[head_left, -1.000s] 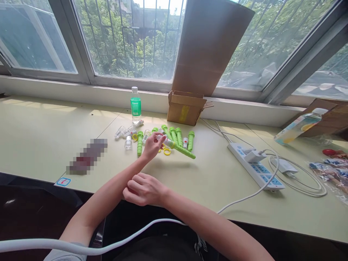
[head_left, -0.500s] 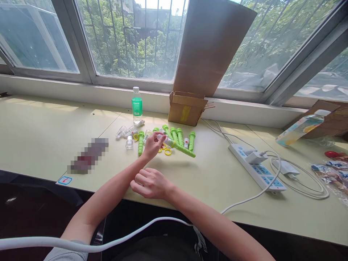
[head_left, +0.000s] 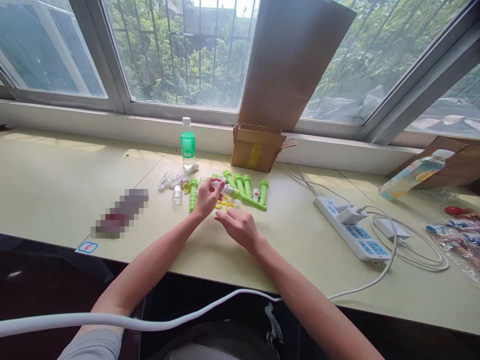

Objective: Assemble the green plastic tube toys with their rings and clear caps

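My left hand (head_left: 208, 198) is closed around the clear head of a green-handled stick (head_left: 252, 201). This stick has a yellow ring at the joint, and its handle slants down to the right. My right hand (head_left: 240, 227) hovers just below, fingers loosely bent and apart, holding nothing visible. Close to its fingertips lie several yellow rings (head_left: 230, 205). Behind and beside the hands are several green handles (head_left: 193, 195) on the table. To the left sit clear plastic heads (head_left: 177, 195), some lying and one upright.
A green-labelled bottle (head_left: 188, 145) stands at the back beside a cardboard box (head_left: 257, 150). On the right, a white power strip (head_left: 350, 230) has cables trailing. A white cable (head_left: 150, 325) crosses in front of my body. A second bottle (head_left: 414, 175) leans at far right.
My right hand has moved up and slightly right from the table's front, its fist loosening toward the yellow rings. My left hand keeps the stick, shifted slightly left and up.
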{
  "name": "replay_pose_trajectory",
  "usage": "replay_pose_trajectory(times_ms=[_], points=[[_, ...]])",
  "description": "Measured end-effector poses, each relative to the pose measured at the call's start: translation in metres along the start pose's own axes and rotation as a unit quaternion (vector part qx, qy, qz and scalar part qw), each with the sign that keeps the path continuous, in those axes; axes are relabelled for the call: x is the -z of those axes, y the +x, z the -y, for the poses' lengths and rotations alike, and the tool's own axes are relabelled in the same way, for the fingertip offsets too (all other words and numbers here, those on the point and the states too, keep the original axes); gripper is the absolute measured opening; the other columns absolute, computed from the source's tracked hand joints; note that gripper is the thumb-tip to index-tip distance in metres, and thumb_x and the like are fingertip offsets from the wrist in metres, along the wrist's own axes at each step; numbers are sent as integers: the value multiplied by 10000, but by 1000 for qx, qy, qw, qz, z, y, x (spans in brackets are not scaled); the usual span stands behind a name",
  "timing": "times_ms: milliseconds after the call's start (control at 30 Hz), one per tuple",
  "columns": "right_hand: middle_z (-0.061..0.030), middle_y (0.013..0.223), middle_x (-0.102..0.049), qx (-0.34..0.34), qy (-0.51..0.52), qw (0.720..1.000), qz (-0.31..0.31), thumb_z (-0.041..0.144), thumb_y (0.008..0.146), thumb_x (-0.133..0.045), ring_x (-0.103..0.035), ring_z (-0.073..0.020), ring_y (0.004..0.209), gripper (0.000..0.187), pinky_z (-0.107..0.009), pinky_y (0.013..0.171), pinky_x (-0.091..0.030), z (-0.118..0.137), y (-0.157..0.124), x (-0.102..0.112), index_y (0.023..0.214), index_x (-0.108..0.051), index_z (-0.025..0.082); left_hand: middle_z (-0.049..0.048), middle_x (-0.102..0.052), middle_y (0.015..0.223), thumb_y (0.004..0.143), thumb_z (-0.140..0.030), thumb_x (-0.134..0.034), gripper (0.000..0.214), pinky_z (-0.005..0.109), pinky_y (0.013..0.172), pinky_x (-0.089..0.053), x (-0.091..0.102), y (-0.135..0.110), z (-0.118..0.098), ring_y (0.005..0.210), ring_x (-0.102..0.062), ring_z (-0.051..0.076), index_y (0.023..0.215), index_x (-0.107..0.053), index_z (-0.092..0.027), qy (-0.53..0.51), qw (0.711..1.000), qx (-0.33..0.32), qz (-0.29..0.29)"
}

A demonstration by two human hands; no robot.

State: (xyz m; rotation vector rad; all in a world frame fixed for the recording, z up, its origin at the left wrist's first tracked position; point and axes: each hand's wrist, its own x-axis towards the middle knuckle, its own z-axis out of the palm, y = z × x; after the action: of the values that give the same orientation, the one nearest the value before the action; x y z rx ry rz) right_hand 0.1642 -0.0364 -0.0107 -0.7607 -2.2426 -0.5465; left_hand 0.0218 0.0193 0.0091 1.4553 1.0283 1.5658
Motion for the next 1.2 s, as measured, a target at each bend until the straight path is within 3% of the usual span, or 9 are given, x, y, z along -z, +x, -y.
replay_pose_trajectory(times_ms=[200,300,433,600,733,900,1200], points=[[-79,804,-613,-135,-52,988,-54,349,902,-479,-538,-174,729,289,-274,648,-369,-19,6,11,1075,-625,169,-4,-567,669,808,-484,-577,327,223,470,-515,4,2,-4,506,-560,97,930,-556,-182,6,999,-4,-44],[-121,973,-602,-176,-56,982,-47,415,883,-481,-527,-242,922,387,-321,735,-405,-29,14,19,1169,-579,173,-6,-563,671,819,-477,-560,321,222,470,-517,5,3,-4,505,-551,95,946,-558,-183,9,998,-5,-57],[-148,1066,-573,-157,-60,985,23,493,837,-523,-483,-280,995,523,-395,830,-392,-43,17,21,1223,-538,141,-19,-541,640,821,-472,-553,315,211,456,-507,5,4,-3,495,-544,91,945,-555,-183,10,997,-3,-75],[-109,891,-613,-147,-70,983,87,313,929,-401,-523,-229,866,325,-329,729,-390,-53,-2,9,1162,-561,151,-29,-521,606,807,-455,-571,294,202,440,-494,5,3,-4,486,-536,91,915,-560,-182,14,997,-4,-77],[-87,835,-609,-129,-76,985,82,301,947,-378,-534,-183,760,333,-267,618,-368,-54,-14,4,1201,-545,165,-33,-501,585,795,-488,-573,313,198,416,-470,7,3,-4,471,-512,89,837,-556,-178,20,997,2,-78],[-86,868,-617,-95,-81,990,72,294,933,-417,-548,-175,777,339,-263,638,-377,-55,-18,6,1237,-548,221,-31,-473,544,788,-526,-559,383,197,360,-352,10,6,1,416,-458,80,635,-487,-182,56,994,16,-87],[-91,796,-650,-115,-27,988,101,360,939,-394,-575,-163,661,375,-239,550,-342,-38,-16,7,1207,-565,161,-39,-331,472,815,-389,-538,427,243,472,-278,13,6,4,462,-326,93,491,-346,-187,139,979,-62,-136]])
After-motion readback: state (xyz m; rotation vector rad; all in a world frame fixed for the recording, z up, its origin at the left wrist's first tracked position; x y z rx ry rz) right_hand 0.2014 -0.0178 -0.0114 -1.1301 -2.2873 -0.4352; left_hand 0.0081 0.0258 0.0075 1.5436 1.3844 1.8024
